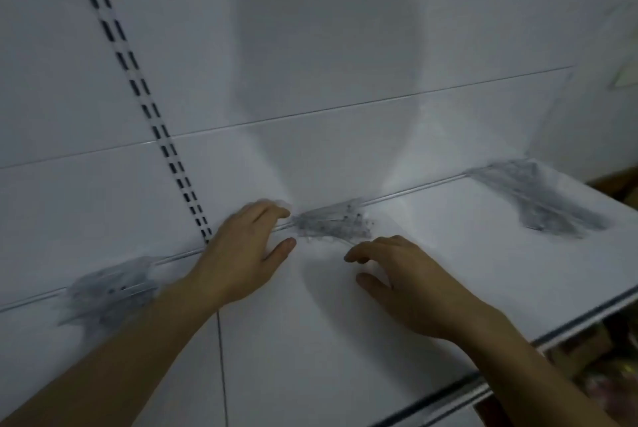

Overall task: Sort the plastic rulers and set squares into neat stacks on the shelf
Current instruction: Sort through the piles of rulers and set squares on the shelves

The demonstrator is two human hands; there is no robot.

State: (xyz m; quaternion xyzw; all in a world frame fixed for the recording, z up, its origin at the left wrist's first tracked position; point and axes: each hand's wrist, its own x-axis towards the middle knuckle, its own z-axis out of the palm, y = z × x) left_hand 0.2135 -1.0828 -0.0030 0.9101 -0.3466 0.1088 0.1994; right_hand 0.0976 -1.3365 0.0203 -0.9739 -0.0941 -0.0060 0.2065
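Fingers [281,212] of your left hand [241,254] spread loosely, tips touching the middle pile [331,223] of clear rulers at the shelf [310,340] back edge. Your right hand [407,285] hovers just beside that pile, fingers half-curled, holding nothing. Two more blurred piles: one far left [110,288], one far right [538,195].

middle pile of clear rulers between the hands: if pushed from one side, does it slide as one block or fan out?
Likely fans out: the middle pile already looks splayed, not squared. Pieces seem thin, clear plastic on a smooth white shelf, so they probably slip over each other easily. Probably light; the left hand and right hand flank it, and squeezing from both sides should hold it better.
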